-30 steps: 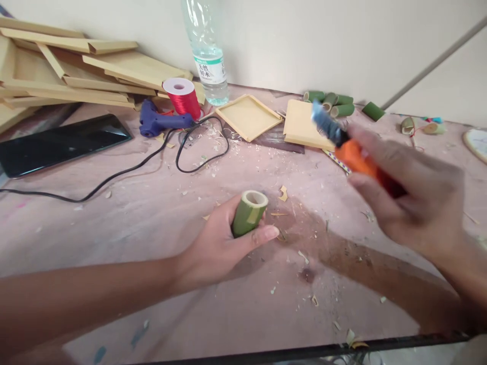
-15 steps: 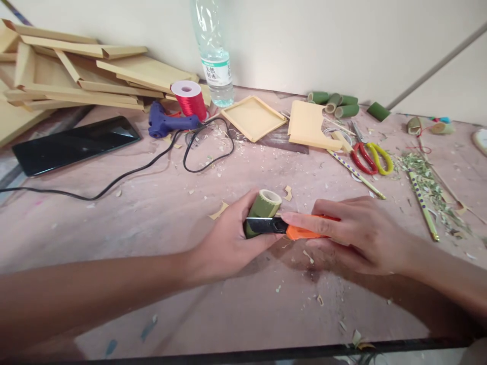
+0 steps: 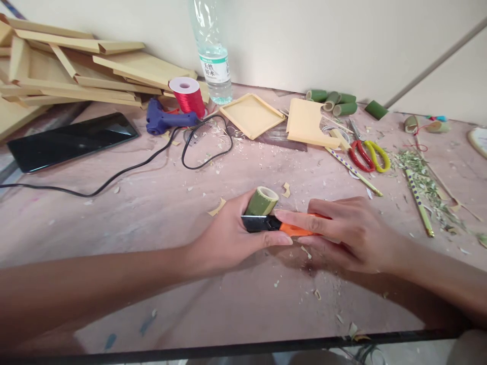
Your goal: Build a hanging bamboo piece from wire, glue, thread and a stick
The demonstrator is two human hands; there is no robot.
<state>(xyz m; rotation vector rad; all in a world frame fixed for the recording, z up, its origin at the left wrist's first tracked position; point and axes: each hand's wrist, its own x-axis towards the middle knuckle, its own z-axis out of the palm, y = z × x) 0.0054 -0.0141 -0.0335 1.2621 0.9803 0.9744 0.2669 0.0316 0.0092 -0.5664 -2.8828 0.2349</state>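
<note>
A short green bamboo tube (image 3: 261, 203) stands tilted at the middle of the table, its pale hollow end facing up and to the right. My left hand (image 3: 232, 230) is wrapped round it from the left, the thumb stretched along the near side. In my right hand (image 3: 350, 233) is an orange utility knife (image 3: 299, 229), the index finger lying along its top. The knife's black blade (image 3: 256, 223) lies across the near side of the tube, close to my left thumb. My left palm and the blade hide the tube's lower part.
Behind are a phone (image 3: 72, 142), a blue glue gun (image 3: 171, 120) with its cord, a red thread spool (image 3: 189, 99), a water bottle (image 3: 215, 71) and a cardboard tray (image 3: 251, 116). Scissors (image 3: 369, 154), bamboo pieces (image 3: 345, 109), a pencil (image 3: 419, 203) and green shavings (image 3: 426, 177) are at the right.
The whole view has shifted slightly. My left thumb has stretched further right along the near side of the knife. Both hands keep their holds on the tube and knife.
</note>
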